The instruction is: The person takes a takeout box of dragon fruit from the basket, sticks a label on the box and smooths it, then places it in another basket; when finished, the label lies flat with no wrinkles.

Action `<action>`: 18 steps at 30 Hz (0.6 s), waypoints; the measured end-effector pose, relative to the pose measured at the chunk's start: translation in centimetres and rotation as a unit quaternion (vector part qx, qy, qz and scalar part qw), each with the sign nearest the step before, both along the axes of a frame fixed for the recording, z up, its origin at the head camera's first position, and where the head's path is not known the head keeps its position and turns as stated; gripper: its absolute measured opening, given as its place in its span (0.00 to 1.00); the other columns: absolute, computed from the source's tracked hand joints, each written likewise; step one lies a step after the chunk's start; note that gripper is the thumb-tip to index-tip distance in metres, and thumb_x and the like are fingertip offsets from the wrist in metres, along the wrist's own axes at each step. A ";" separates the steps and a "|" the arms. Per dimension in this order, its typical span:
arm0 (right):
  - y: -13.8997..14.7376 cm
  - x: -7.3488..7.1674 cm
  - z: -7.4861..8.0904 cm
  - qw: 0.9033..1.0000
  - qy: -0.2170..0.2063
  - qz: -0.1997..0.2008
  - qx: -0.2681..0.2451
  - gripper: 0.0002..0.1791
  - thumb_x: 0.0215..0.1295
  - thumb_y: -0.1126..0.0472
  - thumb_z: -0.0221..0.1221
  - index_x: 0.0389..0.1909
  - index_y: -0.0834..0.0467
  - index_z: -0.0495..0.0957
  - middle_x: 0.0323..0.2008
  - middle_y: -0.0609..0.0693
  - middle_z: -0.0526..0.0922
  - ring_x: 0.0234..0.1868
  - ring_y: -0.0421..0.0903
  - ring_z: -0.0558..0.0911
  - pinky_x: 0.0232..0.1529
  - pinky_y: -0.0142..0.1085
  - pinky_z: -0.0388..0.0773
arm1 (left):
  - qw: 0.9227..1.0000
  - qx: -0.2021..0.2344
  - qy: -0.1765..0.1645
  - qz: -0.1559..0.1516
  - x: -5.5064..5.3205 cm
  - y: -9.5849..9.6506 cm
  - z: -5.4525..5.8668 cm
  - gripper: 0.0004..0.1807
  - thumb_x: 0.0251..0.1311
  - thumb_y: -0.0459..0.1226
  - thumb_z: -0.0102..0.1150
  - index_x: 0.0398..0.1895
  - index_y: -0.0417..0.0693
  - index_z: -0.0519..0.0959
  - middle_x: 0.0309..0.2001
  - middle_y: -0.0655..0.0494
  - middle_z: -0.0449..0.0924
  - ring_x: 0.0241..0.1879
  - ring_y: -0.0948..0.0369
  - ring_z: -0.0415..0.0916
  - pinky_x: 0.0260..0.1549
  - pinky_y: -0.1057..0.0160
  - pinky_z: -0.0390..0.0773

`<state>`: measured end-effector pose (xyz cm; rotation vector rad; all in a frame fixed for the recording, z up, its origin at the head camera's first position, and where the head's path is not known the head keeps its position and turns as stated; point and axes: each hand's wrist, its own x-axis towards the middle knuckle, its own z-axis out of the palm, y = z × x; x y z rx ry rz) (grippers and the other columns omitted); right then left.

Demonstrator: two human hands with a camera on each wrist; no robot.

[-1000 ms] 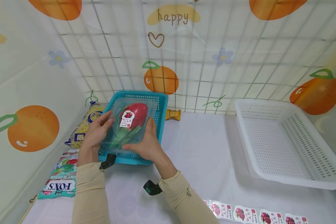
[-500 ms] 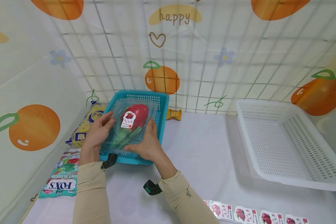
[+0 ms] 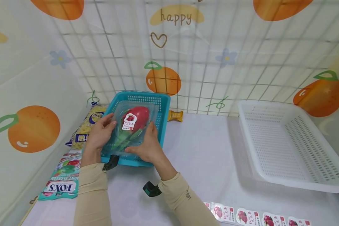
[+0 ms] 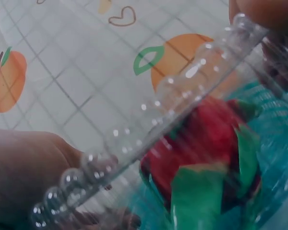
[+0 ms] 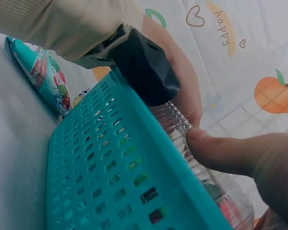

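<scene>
In the head view, a clear plastic clamshell box holds a red dragon fruit with green leaf-like parts. A white printed label sits on its lid. The box lies over the teal basket, slightly tilted. My left hand grips its left side. On the opposite side my right hand holds it, thumb on the near edge. The left wrist view shows the box's ridged rim up close; the right wrist view shows my right thumb on that rim.
A white perforated basket stands at the right. Left of the teal basket lie a yellow snack bag and a FOX'S candy bag. A small golden packet lies behind. A strip of labels runs along the front edge.
The box with the dragon fruit has shifted very slightly down and toward me over the teal basket. Both hands keep their hold and move with it.
</scene>
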<state>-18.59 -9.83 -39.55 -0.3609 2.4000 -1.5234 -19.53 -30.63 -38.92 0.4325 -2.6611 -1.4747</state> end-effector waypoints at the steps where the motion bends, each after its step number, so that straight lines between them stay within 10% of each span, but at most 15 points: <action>1: 0.0 0.0 0.0 1.000 0.000 -0.001 0.001 0.71 0.54 0.53 0.76 0.82 0.59 0.31 0.82 0.59 0.43 0.80 0.59 0.53 0.69 0.59 0.71 | 1.000 0.000 0.000 -0.001 0.0 0.0 0.0 0.31 0.80 0.47 0.43 0.82 0.56 0.55 0.79 0.41 0.56 0.78 0.40 0.54 0.72 0.33 0.59; 18: -0.5 0.2 0.1 1.000 -0.005 -0.014 0.024 0.71 0.54 0.53 0.77 0.82 0.59 0.31 0.82 0.59 0.45 0.80 0.59 0.55 0.69 0.57 0.71 | 0.999 -0.020 -0.010 -0.027 -0.3 0.2 0.0 0.33 0.80 0.44 0.44 0.83 0.50 0.50 0.80 0.33 0.49 0.78 0.35 0.50 0.71 0.33 0.60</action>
